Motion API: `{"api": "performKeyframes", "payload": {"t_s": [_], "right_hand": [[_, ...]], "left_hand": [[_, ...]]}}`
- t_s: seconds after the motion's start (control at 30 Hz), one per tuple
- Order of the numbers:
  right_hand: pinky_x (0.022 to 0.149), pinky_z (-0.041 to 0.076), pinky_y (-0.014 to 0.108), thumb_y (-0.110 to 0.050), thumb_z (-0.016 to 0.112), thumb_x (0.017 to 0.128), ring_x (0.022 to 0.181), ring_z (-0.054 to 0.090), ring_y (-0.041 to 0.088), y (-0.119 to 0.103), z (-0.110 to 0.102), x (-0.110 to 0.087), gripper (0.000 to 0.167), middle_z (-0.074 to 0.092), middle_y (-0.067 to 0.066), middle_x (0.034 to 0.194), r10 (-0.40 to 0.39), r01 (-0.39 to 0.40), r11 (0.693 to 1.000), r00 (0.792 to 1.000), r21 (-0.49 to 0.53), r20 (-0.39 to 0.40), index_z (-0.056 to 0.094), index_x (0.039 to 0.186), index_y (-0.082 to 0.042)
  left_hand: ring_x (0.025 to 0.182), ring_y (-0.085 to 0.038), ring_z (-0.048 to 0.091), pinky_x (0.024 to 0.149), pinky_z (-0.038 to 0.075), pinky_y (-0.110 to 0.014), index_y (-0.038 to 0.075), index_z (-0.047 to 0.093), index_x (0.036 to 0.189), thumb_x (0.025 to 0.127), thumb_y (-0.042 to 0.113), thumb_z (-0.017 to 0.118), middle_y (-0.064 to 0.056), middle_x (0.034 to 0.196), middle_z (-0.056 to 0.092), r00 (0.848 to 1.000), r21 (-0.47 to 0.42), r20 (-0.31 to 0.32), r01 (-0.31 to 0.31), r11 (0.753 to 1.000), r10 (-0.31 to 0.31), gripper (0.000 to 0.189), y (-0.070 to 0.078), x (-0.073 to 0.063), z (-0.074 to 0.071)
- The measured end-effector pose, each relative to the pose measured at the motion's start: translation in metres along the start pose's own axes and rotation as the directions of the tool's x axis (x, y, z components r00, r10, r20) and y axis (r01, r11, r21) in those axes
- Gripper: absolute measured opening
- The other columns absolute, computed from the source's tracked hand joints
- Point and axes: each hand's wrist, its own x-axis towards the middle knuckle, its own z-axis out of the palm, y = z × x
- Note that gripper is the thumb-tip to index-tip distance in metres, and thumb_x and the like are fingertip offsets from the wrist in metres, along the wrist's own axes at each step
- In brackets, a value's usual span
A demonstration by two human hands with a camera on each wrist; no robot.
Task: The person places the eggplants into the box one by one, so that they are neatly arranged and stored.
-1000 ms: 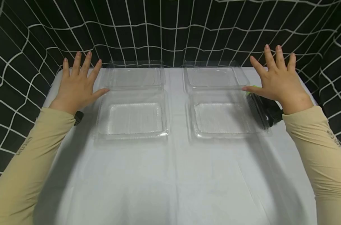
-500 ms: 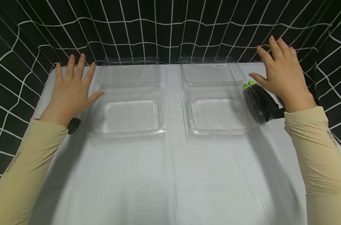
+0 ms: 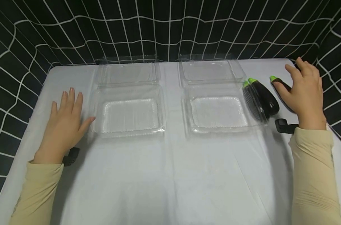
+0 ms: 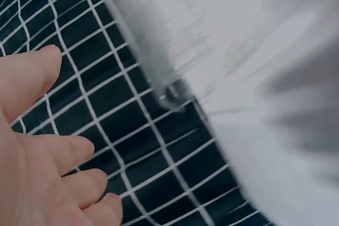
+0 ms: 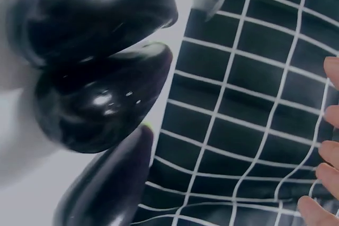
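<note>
My left hand hovers over the white table to the left of the left clear plastic clamshell container, fingers straight and thumb out. My right hand is at the far right, fingers slightly bent, partly covering a dark eggplant with a green tip. In the right wrist view its fingertips show apart from the eggplants. Two more eggplants lie side by side against the right clear clamshell container, one partly seen through its plastic edge. Both containers stand with their lids folded back.
White grid netting over black cloth rises behind the table and along both sides. The left lid and right lid reach the table's back edge. A black camera mount sits on the right wrist.
Both hands have come down and back toward the person. The right hand has also moved right, uncovering two eggplants and part of a third. The containers stay in place.
</note>
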Motion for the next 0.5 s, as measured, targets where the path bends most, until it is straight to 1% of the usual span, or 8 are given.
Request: {"api": "performKeyframes", "payload": {"t_s": [0.17, 0.27, 0.4, 0.5], "right_hand": [[0.114, 0.011, 0.052, -0.022, 0.057, 0.092, 0.141, 0.014, 0.035, 0.011, 0.003, -0.008, 0.059, 0.020, 0.016, 0.155, 0.083, -0.083, 0.997, 0.997, -0.010, -0.002, 0.038, 0.142, 0.001], [0.113, 0.013, 0.052, -0.022, 0.055, 0.093, 0.141, 0.016, 0.035, 0.019, 0.006, -0.013, 0.058, 0.021, 0.016, 0.154, 0.129, -0.129, 0.992, 0.992, -0.006, -0.001, 0.037, 0.142, 0.002], [0.113, 0.015, 0.050, -0.023, 0.054, 0.093, 0.139, 0.019, 0.036, 0.034, 0.014, -0.024, 0.058, 0.024, 0.017, 0.153, 0.191, -0.191, 0.981, 0.981, 0.043, -0.009, 0.036, 0.142, 0.002], [0.112, 0.018, 0.050, -0.024, 0.053, 0.093, 0.138, 0.020, 0.038, 0.047, 0.021, -0.032, 0.058, 0.024, 0.019, 0.152, 0.233, -0.231, 0.968, 0.972, 0.101, -0.010, 0.036, 0.142, 0.003]], "left_hand": [[0.138, -0.047, 0.007, 0.106, 0.007, -0.067, -0.013, 0.018, 0.144, 0.097, 0.034, 0.050, -0.033, 0.150, 0.009, 1.000, -0.102, 0.017, 0.028, 0.994, -0.026, 0.074, -0.002, -0.014, 0.019], [0.139, -0.044, 0.006, 0.108, 0.007, -0.065, -0.012, 0.017, 0.145, 0.098, 0.032, 0.048, -0.032, 0.151, 0.008, 0.999, -0.140, 0.006, 0.044, 0.989, -0.044, 0.071, -0.003, -0.018, 0.026], [0.140, -0.042, 0.006, 0.111, 0.005, -0.060, -0.013, 0.017, 0.144, 0.100, 0.028, 0.045, -0.030, 0.151, 0.009, 0.997, -0.176, -0.025, 0.064, 0.982, -0.070, 0.067, -0.003, -0.022, 0.034], [0.140, -0.041, 0.007, 0.112, 0.004, -0.058, -0.014, 0.017, 0.144, 0.100, 0.025, 0.043, -0.029, 0.151, 0.010, 0.996, -0.213, -0.047, 0.064, 0.975, -0.076, 0.064, -0.003, -0.024, 0.039]]}}
